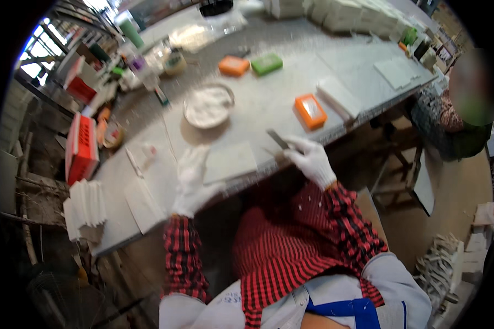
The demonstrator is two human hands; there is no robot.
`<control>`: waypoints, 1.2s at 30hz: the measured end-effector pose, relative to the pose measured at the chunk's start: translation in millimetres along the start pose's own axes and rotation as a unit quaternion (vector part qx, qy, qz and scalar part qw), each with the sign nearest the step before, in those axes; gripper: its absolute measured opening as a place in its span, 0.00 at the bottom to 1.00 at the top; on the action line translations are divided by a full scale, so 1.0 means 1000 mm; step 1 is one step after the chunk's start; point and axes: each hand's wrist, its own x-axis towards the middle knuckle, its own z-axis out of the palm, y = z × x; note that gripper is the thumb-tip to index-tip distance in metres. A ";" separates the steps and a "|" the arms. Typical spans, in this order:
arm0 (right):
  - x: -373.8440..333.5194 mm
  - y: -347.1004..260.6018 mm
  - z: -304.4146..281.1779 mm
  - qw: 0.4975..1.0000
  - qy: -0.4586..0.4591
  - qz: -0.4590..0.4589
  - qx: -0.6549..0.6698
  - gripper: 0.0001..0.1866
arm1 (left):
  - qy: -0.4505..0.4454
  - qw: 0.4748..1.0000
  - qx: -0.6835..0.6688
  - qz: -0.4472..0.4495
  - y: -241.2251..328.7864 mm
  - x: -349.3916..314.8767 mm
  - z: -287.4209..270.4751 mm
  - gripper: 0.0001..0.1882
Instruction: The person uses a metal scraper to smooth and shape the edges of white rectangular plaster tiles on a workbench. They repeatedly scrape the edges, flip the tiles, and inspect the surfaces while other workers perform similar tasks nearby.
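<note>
Left hand (191, 183): gloved, fingers spread flat, pinning pale tile (229, 162) at the worktable (291, 104) near edge | Right hand (311, 160): fingers pinched on dark flat blade (278, 139) | Advice: keep tile pressed firm, blade angle low, strokes short.

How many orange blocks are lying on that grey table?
2. One orange block lies near the table's front edge, just beyond the right hand. The other orange block lies farther back, beside a green block. Clutter may hide more.
</note>
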 end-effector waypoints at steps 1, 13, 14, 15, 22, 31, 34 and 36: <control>0.004 -0.006 0.002 1.000 -0.017 -0.006 -0.004 0.20 | 0.018 1.000 0.006 0.012 -0.001 -0.003 0.005 0.51; 0.044 -0.023 0.047 0.980 -0.101 -0.126 -0.114 0.16 | 0.004 0.996 0.053 0.071 -0.003 0.019 0.031 0.51; 0.045 -0.023 0.048 0.979 -0.104 -0.128 -0.123 0.16 | -0.002 0.996 0.054 0.066 -0.001 0.021 0.031 0.51; 0.048 -0.024 0.048 0.976 -0.107 -0.133 -0.132 0.16 | -0.008 0.997 0.057 0.060 0.001 0.022 0.029 0.51; 0.061 -0.023 0.054 0.960 -0.150 -0.122 -0.205 0.15 | -0.086 0.994 0.063 0.019 0.004 0.037 0.030 0.52; 0.064 -0.023 0.057 0.948 -0.166 -0.156 -0.222 0.14 | -0.066 0.994 0.086 0.024 0.003 0.032 0.038 0.49; 0.063 -0.028 0.060 0.943 -0.154 -0.182 -0.232 0.15 | -0.047 0.994 0.094 0.035 0.004 0.028 0.041 0.48; 0.060 -0.029 0.062 0.938 -0.140 -0.189 -0.255 0.15 | -0.025 0.993 0.095 0.061 -0.002 0.026 0.046 0.48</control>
